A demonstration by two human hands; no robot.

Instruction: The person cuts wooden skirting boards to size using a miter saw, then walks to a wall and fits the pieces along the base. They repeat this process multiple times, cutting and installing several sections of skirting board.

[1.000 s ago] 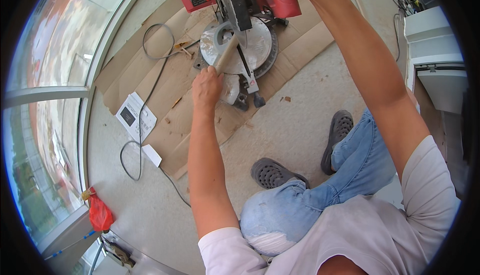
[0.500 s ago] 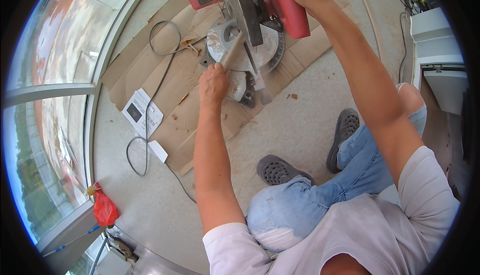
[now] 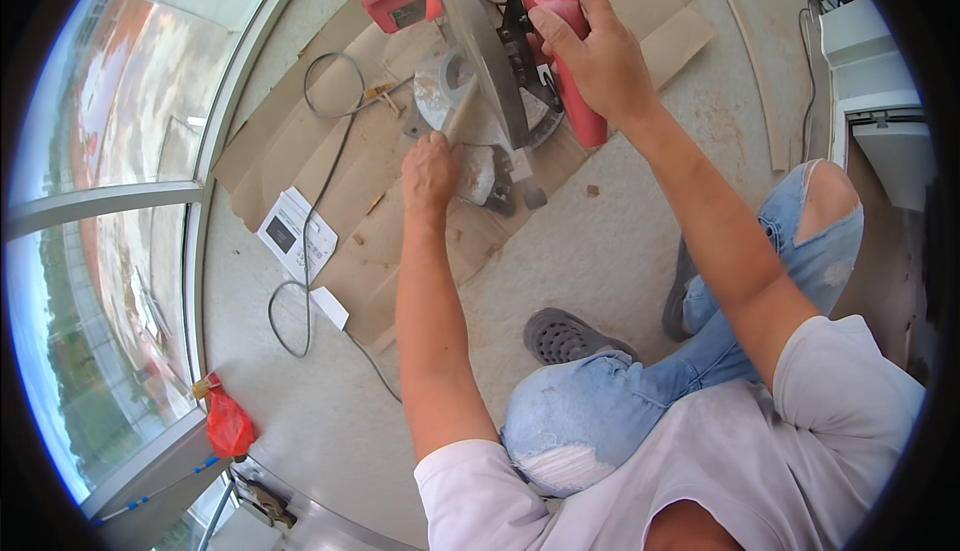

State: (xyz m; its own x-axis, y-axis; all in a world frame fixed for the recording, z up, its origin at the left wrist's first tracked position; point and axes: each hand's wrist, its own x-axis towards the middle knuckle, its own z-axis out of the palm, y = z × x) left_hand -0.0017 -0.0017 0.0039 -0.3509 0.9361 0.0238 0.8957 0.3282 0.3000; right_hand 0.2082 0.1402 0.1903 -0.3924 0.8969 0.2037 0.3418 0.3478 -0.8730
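A miter saw with a red motor housing and red handle stands on flattened cardboard. My right hand is closed round the upper part of that handle, thumb on the near side. The dark blade guard leans over the round metal saw table. My left hand is closed on the near end of a pale wood strip, which lies across the saw table beside the blade. The guard hides the strip's far part and where the blade meets it.
Cardboard covers the floor under the saw. A grey power cord loops on the left past a printed sheet. A red plastic bag hangs by the window. A long thin strip lies at right. My shoe stands nearby.
The saw head and its handle have come down toward me, with my right hand on the handle. My left hand stays on the wood strip. The whole view has shifted slightly.
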